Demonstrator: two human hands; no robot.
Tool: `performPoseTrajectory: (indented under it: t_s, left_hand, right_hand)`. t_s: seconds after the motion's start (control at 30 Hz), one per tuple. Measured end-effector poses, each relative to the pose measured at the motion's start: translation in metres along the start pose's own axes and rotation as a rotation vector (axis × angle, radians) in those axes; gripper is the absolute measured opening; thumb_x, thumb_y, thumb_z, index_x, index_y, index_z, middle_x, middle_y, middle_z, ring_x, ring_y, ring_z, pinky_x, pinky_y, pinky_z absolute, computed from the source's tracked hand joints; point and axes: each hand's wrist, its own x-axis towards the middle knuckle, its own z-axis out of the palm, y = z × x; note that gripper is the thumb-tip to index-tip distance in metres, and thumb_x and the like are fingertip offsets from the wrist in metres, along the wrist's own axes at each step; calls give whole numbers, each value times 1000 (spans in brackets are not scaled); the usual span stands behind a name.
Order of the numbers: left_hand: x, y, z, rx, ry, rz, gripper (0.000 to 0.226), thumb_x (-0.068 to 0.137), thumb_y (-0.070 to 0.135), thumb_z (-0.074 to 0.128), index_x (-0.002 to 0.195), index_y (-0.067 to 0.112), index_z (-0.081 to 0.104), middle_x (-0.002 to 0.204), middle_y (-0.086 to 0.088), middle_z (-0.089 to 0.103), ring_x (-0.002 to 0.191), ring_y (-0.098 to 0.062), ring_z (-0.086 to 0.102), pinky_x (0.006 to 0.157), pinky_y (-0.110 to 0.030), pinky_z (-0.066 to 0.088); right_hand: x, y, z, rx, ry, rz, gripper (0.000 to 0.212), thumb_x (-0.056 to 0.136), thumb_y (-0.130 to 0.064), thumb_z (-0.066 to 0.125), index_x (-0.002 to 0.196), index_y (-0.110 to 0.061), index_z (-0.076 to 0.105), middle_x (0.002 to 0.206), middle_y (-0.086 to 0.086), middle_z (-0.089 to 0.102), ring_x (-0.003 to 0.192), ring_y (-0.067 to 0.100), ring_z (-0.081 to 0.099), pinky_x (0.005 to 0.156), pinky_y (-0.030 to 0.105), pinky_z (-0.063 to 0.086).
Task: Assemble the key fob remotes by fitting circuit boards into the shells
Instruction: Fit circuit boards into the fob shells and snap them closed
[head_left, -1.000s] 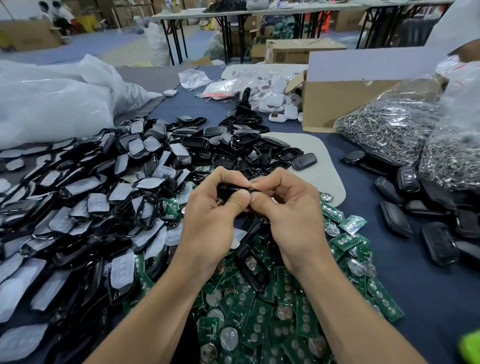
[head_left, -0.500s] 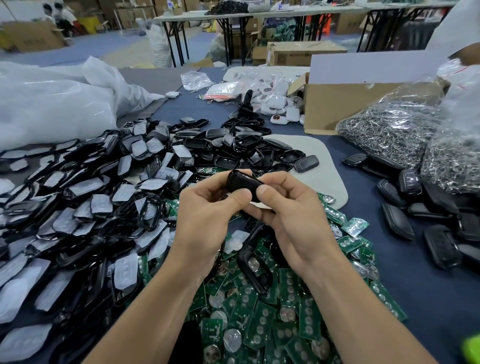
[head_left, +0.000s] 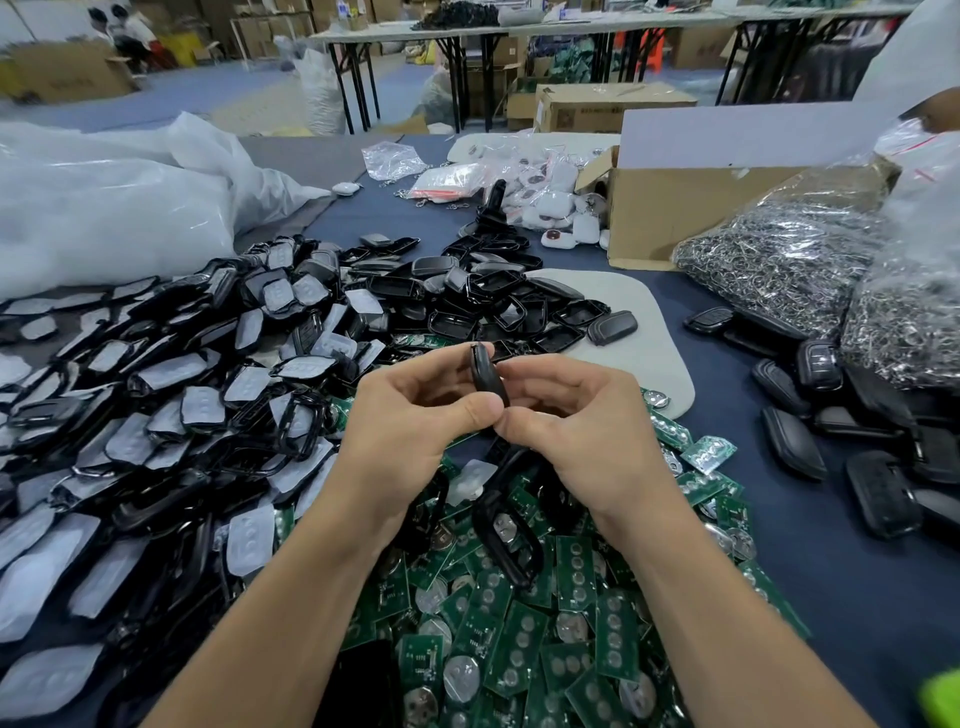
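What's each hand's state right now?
Left hand: closed, pinching the black key fob.
Right hand: closed, pinching the same fob.

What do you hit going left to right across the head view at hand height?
From the left: pile of black frames with white button pads → left hand → key fob, held edge-on → right hand → finished black fobs.

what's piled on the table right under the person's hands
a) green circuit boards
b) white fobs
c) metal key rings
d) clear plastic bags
a: the heap of green circuit boards lies directly below the left hand and right hand, which hold a black key fob above it.
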Motion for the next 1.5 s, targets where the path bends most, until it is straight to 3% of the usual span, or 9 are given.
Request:
performPoseTrajectory:
  t_s: [0.13, 0.37, 0.53, 0.67, 0.87, 1.03, 1.2, 1.37, 1.5]
  left_hand:
    - [-1, -1, 4, -46, 62, 27, 38, 67, -8, 85, 95, 18, 83, 91, -6, 82, 81, -13, 78, 73, -19, 60]
    - [1, -4, 1, -61, 19, 61, 35, 61, 11, 86, 94, 22, 85, 95, -10, 82, 87, -17, 79, 78, -22, 60]
    - [-2, -4, 3, 206, 73, 187, 56, 69, -9, 89, 105, 34, 81, 98, 9, 82, 96, -11, 78, 86, -20, 60]
    - [-7, -5, 4, 395, 35, 282, 67, 74, -6, 88, 109, 51, 77, 104, 25, 78, 104, -3, 75, 93, -21, 58]
    - [-5, -4, 3, 244, -74, 201, 47, 77, -1, 89, 113, 29, 82, 111, 10, 80, 111, -11, 75, 93, -28, 60]
    - [-2, -6, 1, 69, -73, 142, 40, 68, -1, 90, 103, 18, 84, 109, -2, 81, 107, -20, 77, 88, -35, 63]
    - [-1, -10, 2, 19, -96, 164, 41, 62, 3, 89, 101, 10, 82, 108, -6, 81, 110, -22, 76, 96, -39, 61]
    - [-3, -11, 5, -4, -112, 215, 36, 62, -1, 87, 96, 10, 80, 101, 2, 82, 103, -14, 77, 89, -23, 60]
    - [-3, -11, 6, -9, -100, 209, 36, 61, 1, 87, 95, 10, 80, 100, 2, 82, 102, -14, 78, 88, -22, 60]
  right_hand:
    - [0, 0, -3, 102, -52, 14, 37, 77, 12, 80, 101, -15, 83, 96, 6, 82, 93, 27, 78, 83, 35, 63]
    - [-2, -5, -4, 168, -55, 95, 36, 78, 16, 78, 96, -15, 83, 95, 11, 81, 91, 28, 78, 83, 36, 64]
    - [-1, -11, -1, 378, -58, 319, 22, 91, 0, 73, 110, -9, 79, 115, 20, 76, 102, 26, 76, 90, 40, 63]
    - [-3, -13, 3, 329, -76, 300, 20, 95, -8, 70, 113, -10, 78, 114, 18, 76, 96, 20, 73, 93, 36, 62]
    - [-2, -13, -3, 335, -24, 272, 22, 86, 2, 75, 105, -8, 81, 95, 12, 80, 86, 22, 76, 79, 29, 62]
    - [0, -12, 0, 339, -15, 283, 23, 79, 4, 79, 94, -13, 85, 96, 21, 78, 85, 25, 73, 83, 34, 64]
    - [0, -8, 2, 295, 8, 294, 34, 62, -9, 73, 94, -13, 85, 95, 20, 78, 84, 24, 70, 90, 45, 63]
    - [0, -7, 3, 308, -10, 304, 33, 72, 4, 67, 98, -8, 83, 88, 10, 74, 82, 18, 64, 87, 39, 61]
    - [0, -6, 4, 323, 2, 311, 33, 73, 10, 63, 95, -5, 83, 92, 10, 77, 82, 16, 66, 80, 32, 60]
